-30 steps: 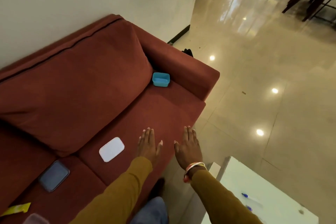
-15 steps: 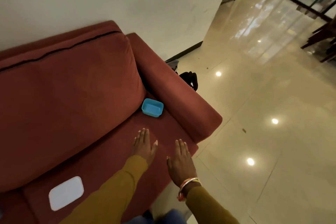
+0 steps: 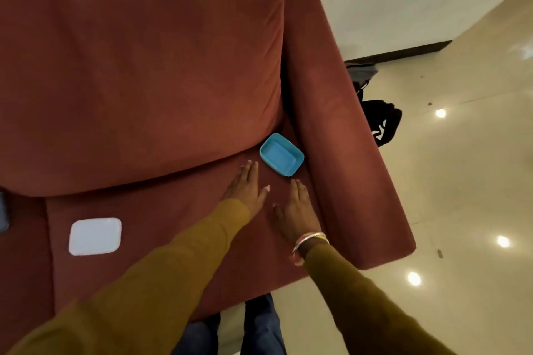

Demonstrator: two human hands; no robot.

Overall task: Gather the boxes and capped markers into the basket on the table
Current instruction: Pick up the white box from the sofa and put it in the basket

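Blue plastic box (image 3: 281, 158), lidless, sits centre frame on the sofa seat (image 3: 161, 210) against the armrest (image 3: 340, 135). Left hand (image 3: 245, 189) and right hand (image 3: 297, 210) hover flat, fingers straight, empty, just below it. Looks light, rigid, slick; pinch its rim.

Both flat hands, left hand (image 3: 245, 192) and right hand (image 3: 297, 215), hover near the blue box (image 3: 281, 158) on the sofa (image 3: 144, 81).
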